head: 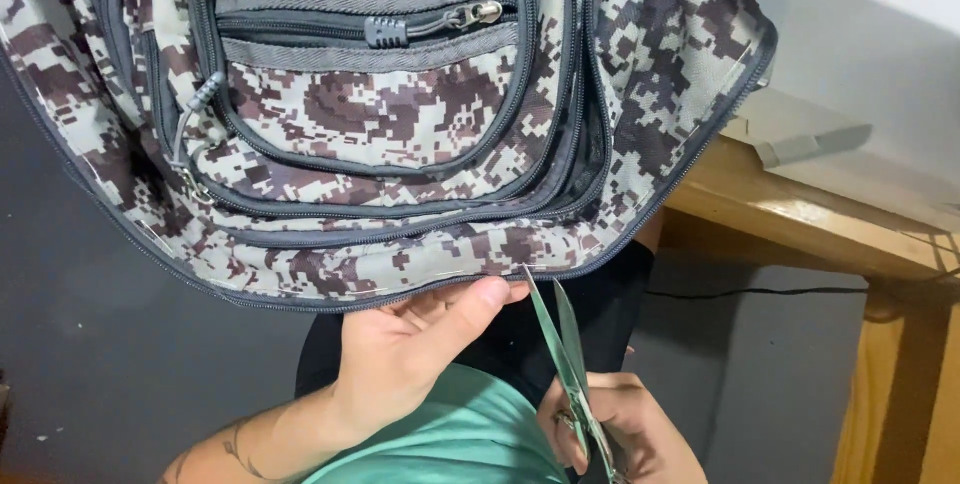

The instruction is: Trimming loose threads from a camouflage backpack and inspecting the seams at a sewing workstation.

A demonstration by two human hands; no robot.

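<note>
- Backpack [400, 114]: 1, camouflage fabric in brown, tan and grey; fills the far and left part of the view, hanging over the person's lap with its lower seam edge nearest the hands.
- Handling, judged: soft, pliable cloth that sags and folds; looks light and not fragile. Best held by pinching the piped seam edge, or by bunching the fabric just beside it so the edge stays taut.
- Zippers: at least 3 dark zip lines cross the front panels; 1 metal pull [487, 12] shows at the upper pocket, 1 grey cord pull [203, 92] at the left.
- Left hand [400, 354]: 1, thumb and fingers closed on the backpack's lower seam, pinching the cloth.
- Right hand [625, 434]: 1, near right, clenched around the handles of the scissors.
- Scissors [565, 364]: 1 pair, blades slightly parted, tips pointing far toward the seam and just beside the left thumb. Stiff, sharp metal.
- Wooden tabletop [800, 214]: 1, to the right, with a wooden leg [880, 394] below.
- Black cable [760, 293]: 1, running under the tabletop edge.
- Floor [100, 344]: dark grey, left.
</note>
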